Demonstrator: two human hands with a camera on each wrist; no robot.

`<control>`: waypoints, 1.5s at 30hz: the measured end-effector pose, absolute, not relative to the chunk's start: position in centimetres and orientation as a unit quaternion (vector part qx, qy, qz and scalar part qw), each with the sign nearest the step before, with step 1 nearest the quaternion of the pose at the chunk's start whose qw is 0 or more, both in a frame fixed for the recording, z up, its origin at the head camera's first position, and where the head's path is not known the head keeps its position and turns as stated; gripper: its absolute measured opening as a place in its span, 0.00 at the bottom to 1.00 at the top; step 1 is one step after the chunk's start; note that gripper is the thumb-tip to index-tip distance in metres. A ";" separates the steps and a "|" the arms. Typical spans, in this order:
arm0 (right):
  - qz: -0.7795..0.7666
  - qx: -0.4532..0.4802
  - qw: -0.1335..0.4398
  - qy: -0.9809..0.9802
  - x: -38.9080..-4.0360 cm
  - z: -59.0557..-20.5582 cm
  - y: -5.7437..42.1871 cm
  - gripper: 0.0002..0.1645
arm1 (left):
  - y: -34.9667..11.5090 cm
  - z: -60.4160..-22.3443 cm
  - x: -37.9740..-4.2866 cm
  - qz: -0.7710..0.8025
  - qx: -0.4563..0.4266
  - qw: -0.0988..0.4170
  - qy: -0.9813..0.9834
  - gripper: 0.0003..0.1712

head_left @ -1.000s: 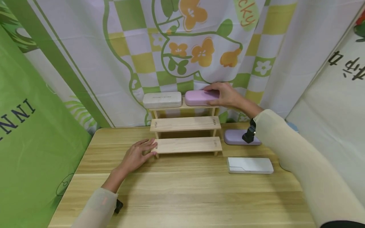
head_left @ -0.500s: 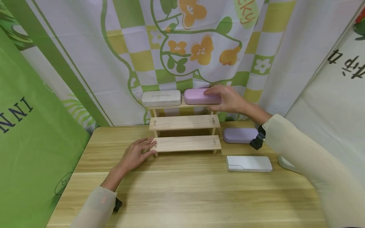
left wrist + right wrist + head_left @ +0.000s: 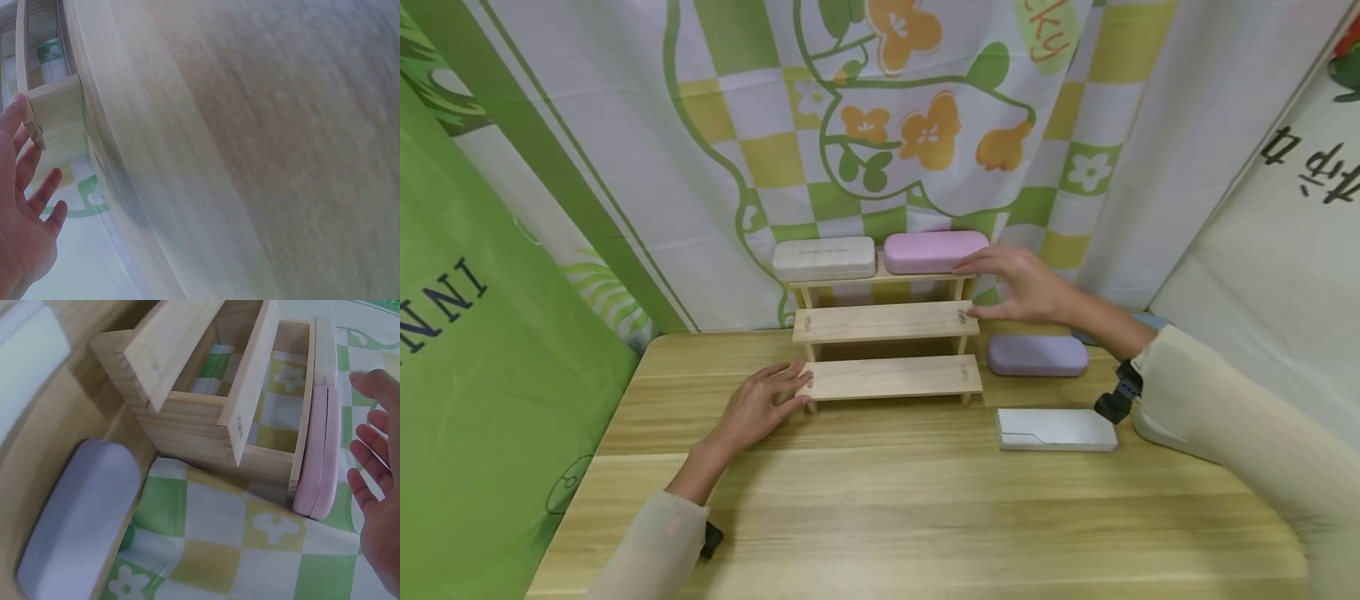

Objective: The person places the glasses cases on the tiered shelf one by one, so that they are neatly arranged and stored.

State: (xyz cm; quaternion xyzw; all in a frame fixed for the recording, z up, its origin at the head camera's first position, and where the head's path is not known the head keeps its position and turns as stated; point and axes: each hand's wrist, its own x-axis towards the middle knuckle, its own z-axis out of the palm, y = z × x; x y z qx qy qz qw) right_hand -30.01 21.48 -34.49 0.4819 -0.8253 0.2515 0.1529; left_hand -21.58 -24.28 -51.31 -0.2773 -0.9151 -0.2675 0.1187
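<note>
A three-step wooden display stand [image 3: 887,377] stands on the table. On its top step, a pink glasses case [image 3: 936,252] lies beside a pale grey glasses case [image 3: 824,258]. My right hand [image 3: 1026,286] is held just right of the pink case, fingers extended, thumb near the middle step's right end. In the right wrist view this right hand [image 3: 381,462] is apart from the pink case [image 3: 319,456] and holds nothing. My left hand [image 3: 762,404] touches the left end of the bottom step with loosely extended fingers; the left wrist view shows its fingers [image 3: 47,187] spread by that end.
To the right of the stand lies a purple glasses case [image 3: 1037,356]. A white flat-topped case [image 3: 1057,429] is in front of it. A whitish object [image 3: 1165,433], partly hidden by the right sleeve, sits farther right. A patterned curtain [image 3: 925,150] hangs behind the stand.
My right hand has let go of the pink case and moved right and down from it. The pink case stays on the top step. My left hand keeps its place.
</note>
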 end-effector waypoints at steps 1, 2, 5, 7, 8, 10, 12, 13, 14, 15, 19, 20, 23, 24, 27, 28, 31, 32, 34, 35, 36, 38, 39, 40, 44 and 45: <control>0.253 0.478 0.148 -0.828 -29.7 -34.5 21.7 0.33 | -24.3 -51.3 -21.6 -0.267 -0.277 0.119 -0.915 0.26; 0.256 0.475 0.144 -0.829 -29.4 -34.6 22.0 0.34 | -24.3 -51.4 -21.6 -0.267 -0.277 0.119 -0.915 0.26; 0.258 0.466 0.134 -0.836 -28.6 -34.8 22.7 0.34 | -24.3 -51.4 -21.7 -0.267 -0.275 0.118 -0.916 0.26; 0.259 0.465 0.136 -0.836 -28.1 -35.1 23.2 0.34 | -24.3 -51.4 -21.7 -0.268 -0.276 0.118 -0.916 0.26; 0.260 0.468 0.140 -0.833 -27.9 -35.3 23.4 0.34 | -24.3 -51.4 -21.7 -0.268 -0.276 0.118 -0.915 0.26; 0.259 0.471 0.149 -0.830 -27.6 -35.8 23.8 0.33 | -24.3 -51.4 -21.6 -0.271 -0.276 0.118 -0.915 0.26; 0.262 0.476 0.152 -0.826 -27.2 -36.2 24.3 0.33 | -24.3 -51.5 -21.6 -0.271 -0.278 0.118 -0.914 0.26; 0.261 0.478 0.154 -0.824 -27.0 -36.5 24.5 0.33 | -24.3 -51.4 -21.6 -0.271 -0.279 0.118 -0.914 0.26; 0.262 0.480 0.155 -0.823 -26.8 -36.7 24.7 0.33 | -24.3 -51.4 -21.6 -0.272 -0.279 0.117 -0.914 0.26; 0.263 0.482 0.155 -0.822 -26.6 -37.0 25.0 0.34 | -24.2 -51.4 -21.6 -0.272 -0.279 0.117 -0.914 0.26; 0.272 0.485 0.151 -0.817 -26.1 -37.9 25.8 0.34 | -24.2 -51.4 -21.6 -0.271 -0.276 0.116 -0.915 0.26; 0.274 0.483 0.151 -0.818 -25.9 -38.1 26.1 0.34 | -24.2 -51.4 -21.6 -0.271 -0.275 0.117 -0.915 0.26; 0.273 0.475 0.145 -0.824 -25.3 -38.6 26.7 0.34 | -24.2 -51.4 -21.5 -0.269 -0.274 0.117 -0.916 0.26; 0.269 0.470 0.143 -0.828 -25.0 -38.8 27.0 0.34 | -24.3 -51.3 -21.5 -0.268 -0.274 0.117 -0.916 0.26; 0.263 0.455 0.132 -0.841 -24.3 -39.3 27.6 0.35 | -24.3 -51.3 -21.5 -0.267 -0.274 0.117 -0.916 0.26; 0.263 0.451 0.129 -0.843 -24.1 -39.4 27.8 0.35 | -24.3 -51.3 -21.5 -0.267 -0.275 0.117 -0.916 0.26; 0.264 0.449 0.126 -0.844 -23.8 -40.0 28.3 0.37 | -24.3 -51.3 -21.5 -0.266 -0.275 0.118 -0.917 0.26; 0.265 0.449 0.124 -0.844 -23.8 -40.3 28.5 0.37 | -24.3 -51.3 -21.5 -0.266 -0.275 0.118 -0.917 0.26; 0.263 0.453 0.124 -0.843 -23.7 -40.8 28.9 0.38 | -24.3 -51.2 -21.5 -0.265 -0.274 0.118 -0.917 0.26; 0.260 0.454 0.125 -0.843 -23.7 -41.0 29.1 0.38 | -24.3 -51.2 -21.5 -0.264 -0.274 0.118 -0.917 0.26; 0.259 0.453 0.123 -0.844 -23.5 -41.2 29.2 0.38 | -24.3 -51.2 -21.5 -0.264 -0.274 0.118 -0.917 0.27; 0.256 0.449 0.117 -0.848 -23.3 -41.8 29.6 0.38 | -24.3 -51.2 -21.4 -0.266 -0.273 0.116 -0.917 0.27; 0.253 0.445 0.117 -0.851 -23.2 -42.0 29.8 0.38 | -24.3 -51.2 -21.4 -0.266 -0.273 0.117 -0.917 0.27; 0.252 0.441 0.115 -0.854 -23.1 -42.2 30.0 0.38 | -24.3 -51.2 -21.4 -0.265 -0.273 0.117 -0.917 0.27; 0.259 0.431 0.102 -0.858 -22.7 -43.0 30.6 0.38 | -24.3 -51.3 -21.5 -0.265 -0.274 0.121 -0.916 0.26; 0.262 0.430 0.098 -0.858 -22.6 -43.1 30.7 0.38 | -24.3 -51.3 -21.5 -0.264 -0.275 0.124 -0.916 0.26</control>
